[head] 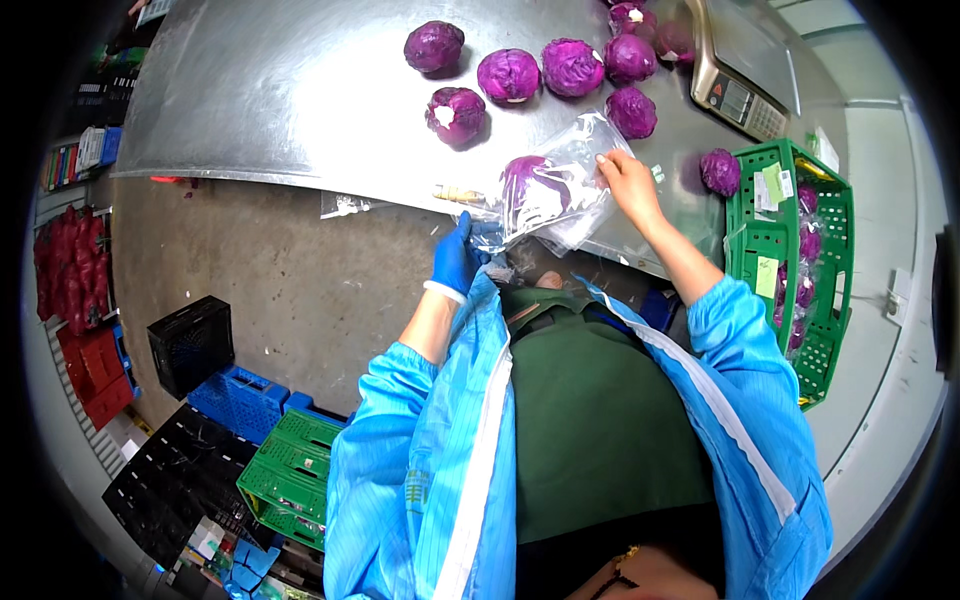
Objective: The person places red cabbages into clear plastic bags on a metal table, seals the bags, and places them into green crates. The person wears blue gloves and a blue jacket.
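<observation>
A red cabbage (531, 180) sits inside a transparent plastic bag (592, 135) at the front edge of the steel table (300, 112). My left hand (456, 259), in a blue glove, grips the near left end of the bag just off the table edge. With bare fingers, my right hand (630, 184) pinches the bag's right side. A wooden handle (459, 195), perhaps a knife's, lies left of the bagged cabbage; its other end is hidden. Loose red cabbages lie beyond, among them one with a pale cut stem (456, 116) and another (572, 67) farther back.
A digital scale (739, 97) stands at the back right. Right of the table, a green crate (765, 172) holds several bagged cabbages, with a loose cabbage (720, 172) beside it. Black (191, 345), blue (238, 401) and green crates (289, 465) stand on the floor at left.
</observation>
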Demonstrator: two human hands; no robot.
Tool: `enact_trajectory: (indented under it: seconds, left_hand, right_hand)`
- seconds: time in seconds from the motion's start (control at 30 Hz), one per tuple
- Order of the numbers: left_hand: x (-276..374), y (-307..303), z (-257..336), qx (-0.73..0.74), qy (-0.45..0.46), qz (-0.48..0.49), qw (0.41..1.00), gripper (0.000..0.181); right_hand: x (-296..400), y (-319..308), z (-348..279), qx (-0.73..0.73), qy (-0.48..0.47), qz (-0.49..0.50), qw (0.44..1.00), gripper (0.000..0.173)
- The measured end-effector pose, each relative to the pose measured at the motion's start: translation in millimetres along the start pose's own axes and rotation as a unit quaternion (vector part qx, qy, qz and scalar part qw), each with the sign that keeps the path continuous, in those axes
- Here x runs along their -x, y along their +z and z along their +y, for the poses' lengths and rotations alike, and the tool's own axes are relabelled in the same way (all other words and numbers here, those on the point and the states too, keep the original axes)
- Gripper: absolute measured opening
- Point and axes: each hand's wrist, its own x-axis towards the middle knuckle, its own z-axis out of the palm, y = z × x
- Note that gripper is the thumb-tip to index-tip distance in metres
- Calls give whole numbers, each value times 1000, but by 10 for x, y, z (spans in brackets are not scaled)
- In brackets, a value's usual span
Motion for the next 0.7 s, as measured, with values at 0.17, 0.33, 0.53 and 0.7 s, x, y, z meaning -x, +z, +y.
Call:
enact_trajectory:
  seconds: [0.17, 0.33, 0.53, 0.7]
  left_hand:
    - [5, 9, -30, 184, -78, 10, 980, 40]
    - [-5, -215, -76, 106, -133, 56, 984, 31]
    - [149, 463, 655, -568, 385, 78, 723, 68]
    - [-586, 394, 513, -453, 252, -140, 844, 71]
  right_hand:
    - [172, -94, -980, 145, -523, -119, 832, 50]
    - [12, 382, -542, 264, -404, -247, 840, 83]
    - [-89, 368, -298, 197, -369, -252, 873, 93]
    - [-239, 440, 60, -8, -214, -227, 950, 82]
